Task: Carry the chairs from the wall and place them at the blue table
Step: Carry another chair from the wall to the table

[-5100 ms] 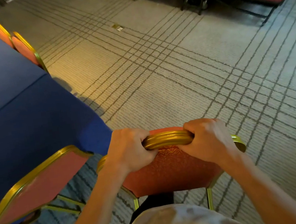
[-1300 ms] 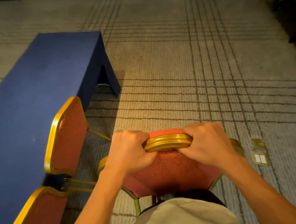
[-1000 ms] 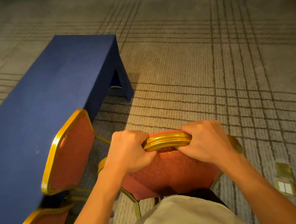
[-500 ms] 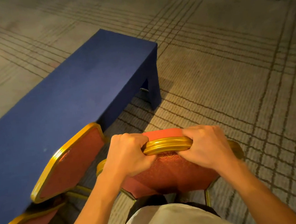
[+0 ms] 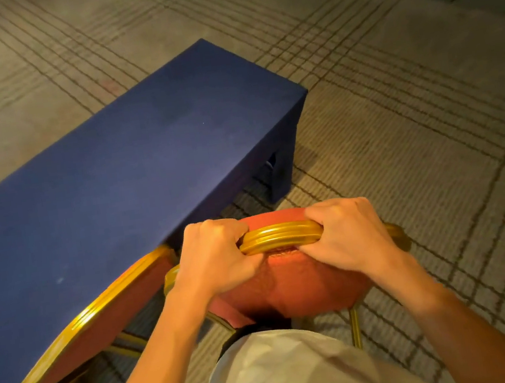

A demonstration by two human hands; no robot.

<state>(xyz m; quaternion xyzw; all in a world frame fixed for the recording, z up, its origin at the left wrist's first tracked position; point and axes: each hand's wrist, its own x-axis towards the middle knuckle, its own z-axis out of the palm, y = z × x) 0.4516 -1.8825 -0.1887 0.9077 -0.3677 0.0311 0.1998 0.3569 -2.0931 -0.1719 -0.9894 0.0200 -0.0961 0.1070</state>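
Left hand point(image 5: 218, 257) and right hand point(image 5: 347, 236) clamp the top rail point(image 5: 279, 236) of the chair point(image 5: 289, 283), presumably for balanced carrying. Chair is at the near side of the table point(image 5: 114, 177), just right of a second chair point(image 5: 108, 323), apparently filling the next place.

Red-orange chair point(image 5: 289, 283) with gold frame; deep blue table point(image 5: 114, 177); beige carpet point(image 5: 414, 138) (dark crossing stripes).

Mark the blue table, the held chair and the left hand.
blue table point(image 5: 121, 183), head view, bare top surface.
held chair point(image 5: 279, 236), head view, gold top rail of the backrest.
left hand point(image 5: 218, 257), head view, back of the hand.
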